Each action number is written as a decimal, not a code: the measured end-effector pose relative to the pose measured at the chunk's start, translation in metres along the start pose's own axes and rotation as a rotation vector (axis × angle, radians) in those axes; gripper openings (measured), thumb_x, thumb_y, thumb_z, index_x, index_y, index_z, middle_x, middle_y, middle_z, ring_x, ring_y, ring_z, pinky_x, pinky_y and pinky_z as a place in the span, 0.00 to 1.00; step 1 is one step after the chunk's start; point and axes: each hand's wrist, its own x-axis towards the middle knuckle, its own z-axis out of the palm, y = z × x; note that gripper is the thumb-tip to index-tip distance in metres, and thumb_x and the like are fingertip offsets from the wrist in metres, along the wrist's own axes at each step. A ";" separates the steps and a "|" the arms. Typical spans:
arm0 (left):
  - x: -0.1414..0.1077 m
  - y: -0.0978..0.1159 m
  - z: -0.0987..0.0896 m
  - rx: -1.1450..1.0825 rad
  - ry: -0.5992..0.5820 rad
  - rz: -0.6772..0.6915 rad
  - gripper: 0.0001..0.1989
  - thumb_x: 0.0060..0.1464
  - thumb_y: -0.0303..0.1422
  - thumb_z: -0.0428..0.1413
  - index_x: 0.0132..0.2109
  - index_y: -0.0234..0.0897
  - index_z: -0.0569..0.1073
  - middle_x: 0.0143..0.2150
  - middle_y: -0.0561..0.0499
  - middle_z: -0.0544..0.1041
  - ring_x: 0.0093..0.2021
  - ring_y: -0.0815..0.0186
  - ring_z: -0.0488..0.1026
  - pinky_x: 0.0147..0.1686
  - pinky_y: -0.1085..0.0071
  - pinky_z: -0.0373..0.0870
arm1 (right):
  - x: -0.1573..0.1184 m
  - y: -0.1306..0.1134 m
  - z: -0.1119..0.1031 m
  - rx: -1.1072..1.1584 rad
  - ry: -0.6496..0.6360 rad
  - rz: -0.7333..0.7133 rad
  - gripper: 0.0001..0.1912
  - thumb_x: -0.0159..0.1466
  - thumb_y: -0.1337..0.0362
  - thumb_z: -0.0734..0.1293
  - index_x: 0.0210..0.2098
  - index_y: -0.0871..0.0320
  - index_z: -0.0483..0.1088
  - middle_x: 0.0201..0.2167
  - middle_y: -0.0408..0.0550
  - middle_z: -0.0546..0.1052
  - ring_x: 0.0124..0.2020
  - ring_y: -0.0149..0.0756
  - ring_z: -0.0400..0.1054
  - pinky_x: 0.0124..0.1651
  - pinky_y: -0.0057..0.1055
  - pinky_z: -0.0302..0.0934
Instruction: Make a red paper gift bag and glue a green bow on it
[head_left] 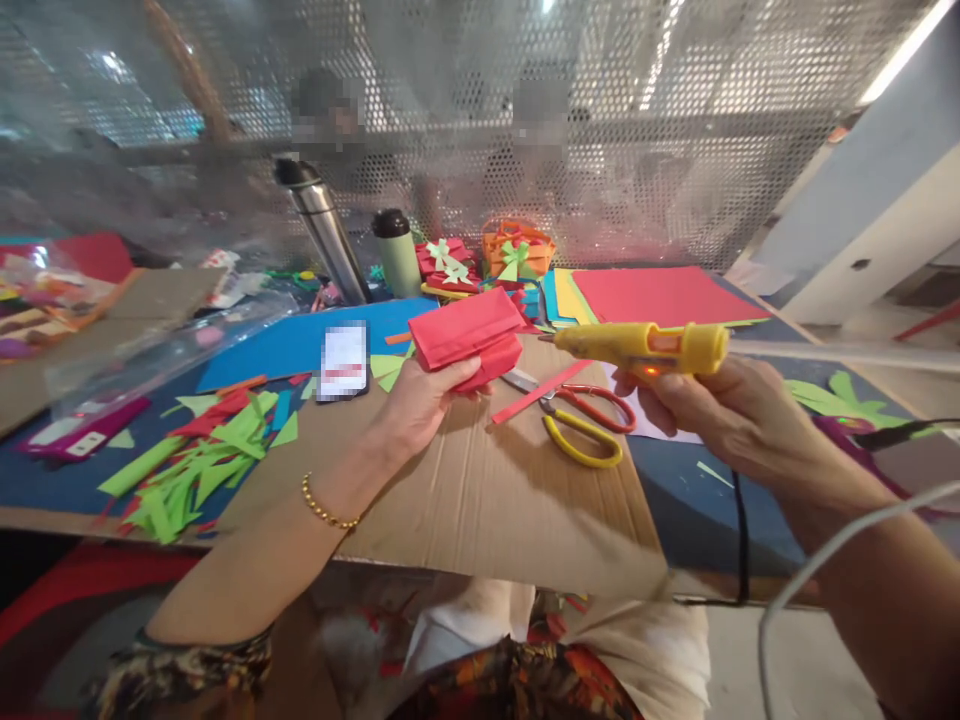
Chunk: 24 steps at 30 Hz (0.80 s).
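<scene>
Head view shows me brown corrugated cardboard [450,500] reaching the near edge of the dark blue tabletop [697,510], with room between the left forearm and the cardboard's right edge. Above it, the left hand [420,405] pinches a folded red paper piece [466,335], thumb across its front. I see the right hand [697,400] wrapped around a yellow plastic glue gun [630,345], nozzle near the paper, not touching. Below them, scissors with red and yellow handles [581,424] and a narrow red paper strip [536,393] take up the cardboard. A black cable [742,540] crosses the near edge at right. Leftward I have a phone [343,360] and green paper scraps [202,470]; behind stands a steel flask [326,230].
</scene>
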 end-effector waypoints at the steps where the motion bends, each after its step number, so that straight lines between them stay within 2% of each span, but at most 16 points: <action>1: 0.000 0.000 0.000 -0.005 0.002 -0.006 0.18 0.44 0.33 0.72 0.43 0.34 0.81 0.40 0.47 0.86 0.28 0.66 0.79 0.30 0.69 0.75 | 0.002 0.002 0.003 -0.036 -0.001 -0.020 0.35 0.66 0.28 0.58 0.28 0.53 0.73 0.18 0.44 0.67 0.20 0.34 0.60 0.24 0.34 0.54; 3: -0.001 0.001 0.001 -0.008 0.009 -0.030 0.20 0.43 0.33 0.73 0.44 0.34 0.81 0.41 0.47 0.86 0.27 0.66 0.80 0.29 0.69 0.75 | 0.005 0.005 0.008 -0.072 -0.001 -0.054 0.34 0.68 0.31 0.57 0.27 0.52 0.72 0.19 0.46 0.70 0.21 0.35 0.62 0.24 0.34 0.56; 7: -0.004 0.004 0.004 0.004 0.014 -0.050 0.19 0.43 0.33 0.73 0.43 0.33 0.81 0.42 0.45 0.86 0.28 0.65 0.80 0.29 0.69 0.75 | 0.005 0.008 0.013 -0.068 -0.005 -0.074 0.33 0.69 0.31 0.57 0.31 0.52 0.76 0.23 0.48 0.75 0.24 0.38 0.68 0.25 0.34 0.61; 14: -0.008 0.005 0.007 0.033 -0.017 -0.067 0.17 0.44 0.34 0.73 0.42 0.33 0.83 0.38 0.45 0.86 0.30 0.64 0.80 0.30 0.69 0.77 | 0.003 0.006 0.016 -0.121 -0.069 -0.083 0.40 0.68 0.27 0.54 0.31 0.54 0.78 0.19 0.47 0.71 0.22 0.37 0.67 0.24 0.33 0.62; 17: -0.009 0.005 0.009 0.025 -0.013 -0.063 0.17 0.43 0.33 0.73 0.41 0.33 0.83 0.38 0.46 0.86 0.30 0.64 0.80 0.32 0.67 0.79 | 0.002 0.006 0.017 -0.143 -0.069 -0.080 0.43 0.67 0.25 0.51 0.29 0.54 0.76 0.18 0.46 0.70 0.20 0.35 0.65 0.22 0.32 0.60; 24: -0.009 0.005 0.009 0.039 -0.008 -0.052 0.17 0.43 0.34 0.73 0.41 0.34 0.83 0.38 0.46 0.86 0.30 0.64 0.80 0.30 0.68 0.78 | 0.000 0.009 0.017 -0.153 -0.037 -0.093 0.42 0.66 0.25 0.52 0.24 0.53 0.72 0.18 0.46 0.70 0.19 0.34 0.63 0.20 0.32 0.57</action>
